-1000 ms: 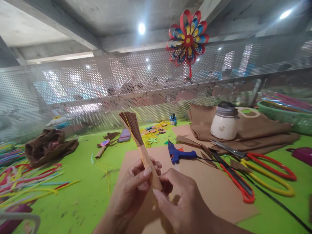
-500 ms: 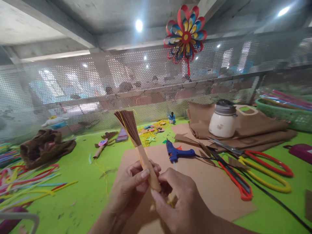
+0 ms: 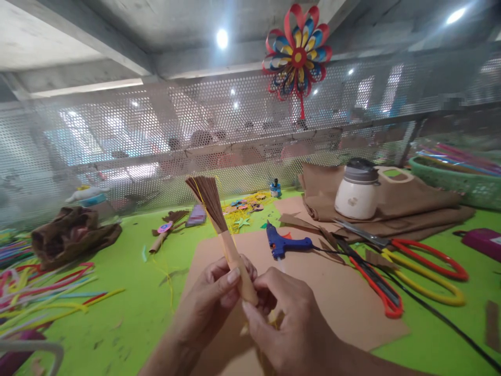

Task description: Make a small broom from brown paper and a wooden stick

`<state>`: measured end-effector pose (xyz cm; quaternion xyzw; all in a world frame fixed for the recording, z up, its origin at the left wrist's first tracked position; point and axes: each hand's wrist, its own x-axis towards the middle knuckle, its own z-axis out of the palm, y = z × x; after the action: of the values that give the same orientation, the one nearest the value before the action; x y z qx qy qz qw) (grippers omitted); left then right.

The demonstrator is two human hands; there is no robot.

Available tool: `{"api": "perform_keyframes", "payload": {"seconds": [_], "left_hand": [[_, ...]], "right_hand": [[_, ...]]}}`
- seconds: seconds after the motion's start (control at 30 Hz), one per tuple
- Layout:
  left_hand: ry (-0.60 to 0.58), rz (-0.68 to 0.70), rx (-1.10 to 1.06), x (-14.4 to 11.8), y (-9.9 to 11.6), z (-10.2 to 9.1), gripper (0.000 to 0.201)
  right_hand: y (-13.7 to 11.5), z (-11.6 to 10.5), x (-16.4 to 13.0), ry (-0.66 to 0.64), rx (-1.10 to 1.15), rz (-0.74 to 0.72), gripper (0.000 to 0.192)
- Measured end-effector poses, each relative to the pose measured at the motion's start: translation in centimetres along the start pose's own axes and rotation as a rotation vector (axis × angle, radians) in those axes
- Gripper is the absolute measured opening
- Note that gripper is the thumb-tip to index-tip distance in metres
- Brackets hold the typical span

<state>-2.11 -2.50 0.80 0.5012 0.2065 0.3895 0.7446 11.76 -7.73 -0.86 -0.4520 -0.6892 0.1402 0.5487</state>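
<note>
Paper broom point(image 3: 223, 230) stands tilted, its tan handle pinched between the left hand point(image 3: 209, 308) thumb and fingers; the right hand point(image 3: 289, 324) fingers close on its lower end. Beneath lies a brown cardboard sheet point(image 3: 336, 303). Beyond the broom, a blue glue gun point(image 3: 284, 243); further right, scissors point(image 3: 395, 266) and a white jar point(image 3: 358, 189).

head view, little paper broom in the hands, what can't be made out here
Head view only:
- Paper broom: handle's lower end hidden behind right hand.
- Yellow thread: too thin to trace past the left hand.
- People behind perforated screen: blurred.
- Black cord: cut off by the frame's right edge.
</note>
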Motion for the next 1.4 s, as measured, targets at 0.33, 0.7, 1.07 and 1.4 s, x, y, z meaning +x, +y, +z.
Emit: {"api": "perform_keyframes", "payload": {"seconds": [0.33,0.7,1.07,1.4], "left_hand": [[0.142,0.036,-0.082,0.1,-0.3,-0.1,0.018],[0.186,0.051,-0.063,0.0,-0.4,0.1,0.016],[0.124,0.07,-0.085,0.1,-0.5,-0.1,0.047],[0.543,0.115,-0.046,1.4,-0.7,-2.2,0.013]], "right_hand": [[-0.2,0.3,0.0,-0.038,0.12,0.116,0.004],[0.1,0.1,0.1,-0.074,0.097,0.099,0.008],[-0.6,-0.4,1.0,-0.178,0.384,0.385,0.01],[2.3,-0.8,2.3,-0.093,0.648,0.549,0.022]]}}
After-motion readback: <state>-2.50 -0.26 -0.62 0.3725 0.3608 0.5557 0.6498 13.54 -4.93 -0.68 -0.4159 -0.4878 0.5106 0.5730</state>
